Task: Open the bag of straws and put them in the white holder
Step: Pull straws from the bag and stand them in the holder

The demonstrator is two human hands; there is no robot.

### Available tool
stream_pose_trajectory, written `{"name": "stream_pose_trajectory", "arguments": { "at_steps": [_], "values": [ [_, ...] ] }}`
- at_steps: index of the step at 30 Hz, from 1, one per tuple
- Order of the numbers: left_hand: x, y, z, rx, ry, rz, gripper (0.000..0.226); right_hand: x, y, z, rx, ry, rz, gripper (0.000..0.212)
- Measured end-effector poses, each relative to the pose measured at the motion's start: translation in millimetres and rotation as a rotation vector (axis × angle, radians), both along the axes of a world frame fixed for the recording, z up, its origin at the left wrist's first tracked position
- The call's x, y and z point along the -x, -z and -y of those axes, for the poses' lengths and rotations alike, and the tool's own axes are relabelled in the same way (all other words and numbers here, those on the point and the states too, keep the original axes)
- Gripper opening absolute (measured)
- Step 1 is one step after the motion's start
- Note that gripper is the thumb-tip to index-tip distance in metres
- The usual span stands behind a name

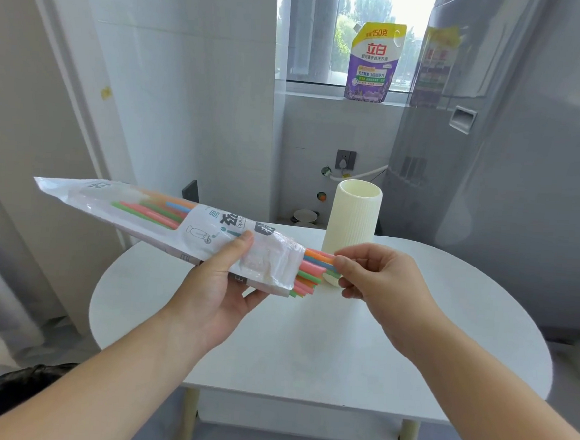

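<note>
A long clear and white plastic bag of straws (151,215) is held slanting above the table, its sealed end up at the left. My left hand (221,280) grips the bag near its open right end. Coloured straws (312,267), orange, pink and green, stick out of that opening. My right hand (379,277) pinches the tips of the upper straws between thumb and fingers. The white ribbed holder (351,224) stands upright on the table just behind the straw tips, its mouth empty as far as I can see.
The round white table (307,344) lies below my hands. A grey appliance (508,166) stands at the right. A purple detergent pouch (373,62) sits on the windowsill. A tiled wall and a curtain are at the left.
</note>
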State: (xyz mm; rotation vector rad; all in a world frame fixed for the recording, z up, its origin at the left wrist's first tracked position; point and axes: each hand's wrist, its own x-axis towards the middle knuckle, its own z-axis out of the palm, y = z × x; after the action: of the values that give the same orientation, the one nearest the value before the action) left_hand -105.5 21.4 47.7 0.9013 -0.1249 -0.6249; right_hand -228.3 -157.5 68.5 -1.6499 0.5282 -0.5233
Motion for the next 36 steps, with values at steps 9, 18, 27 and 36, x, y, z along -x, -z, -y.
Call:
{"name": "stream_pose_trajectory", "arguments": {
  "at_steps": [9, 18, 27, 36],
  "values": [
    [0, 0, 1, 0.016, -0.012, -0.026, 0.047, 0, 1, -4, -0.156, -0.050, 0.049, 0.003],
    [-5, -1, -4, 0.016, -0.043, -0.038, 0.039, 3, -1, 5, -0.193, 0.004, 0.043, 0.008],
    [-8, -3, -5, 0.035, -0.044, -0.046, 0.033, 4, -4, 12, -0.318, -0.022, 0.123, 0.007],
    [-12, -8, -7, 0.082, -0.071, -0.065, 0.025, 2, -3, 9, -0.657, -0.051, 0.286, 0.048]
  ]
}}
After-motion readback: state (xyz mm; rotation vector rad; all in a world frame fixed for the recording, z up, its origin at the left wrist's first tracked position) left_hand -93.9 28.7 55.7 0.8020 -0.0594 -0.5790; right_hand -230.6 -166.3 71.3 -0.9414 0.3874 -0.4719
